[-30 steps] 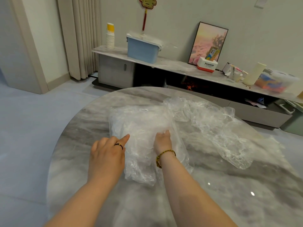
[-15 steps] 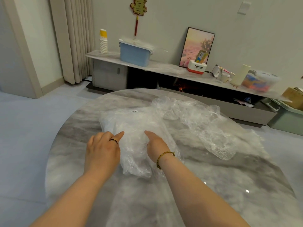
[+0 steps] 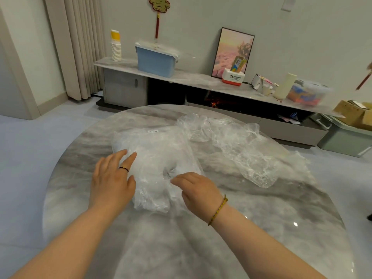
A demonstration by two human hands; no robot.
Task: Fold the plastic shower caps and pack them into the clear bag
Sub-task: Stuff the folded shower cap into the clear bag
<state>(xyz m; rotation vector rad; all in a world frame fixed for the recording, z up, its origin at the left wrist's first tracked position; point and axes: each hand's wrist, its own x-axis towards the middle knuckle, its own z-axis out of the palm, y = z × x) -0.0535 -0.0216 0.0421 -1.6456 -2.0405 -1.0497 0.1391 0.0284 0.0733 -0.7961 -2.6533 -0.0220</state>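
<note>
A clear bag (image 3: 159, 150) stuffed with folded plastic shower caps lies on the round marble table (image 3: 261, 228), a small white label at its far edge. My left hand (image 3: 112, 178) rests flat on the bag's left side, fingers stretched forward. My right hand (image 3: 196, 189) hovers at the bag's near right corner with fingers loosely bent, holding nothing; whether it touches the plastic is unclear. A heap of loose crumpled shower caps (image 3: 237, 146) spreads to the right of the bag.
Beyond the table stands a low TV cabinet (image 3: 193, 79) with a blue bin (image 3: 156, 59), stacked paper cups (image 3: 116, 47), a framed picture (image 3: 233, 51) and a white roll. A green crate (image 3: 342, 137) with cardboard sits on the floor at right.
My left hand has opened and slid forward onto the bag. My right hand has drawn back from the bag's middle to its near right corner. The camera has shifted left.
</note>
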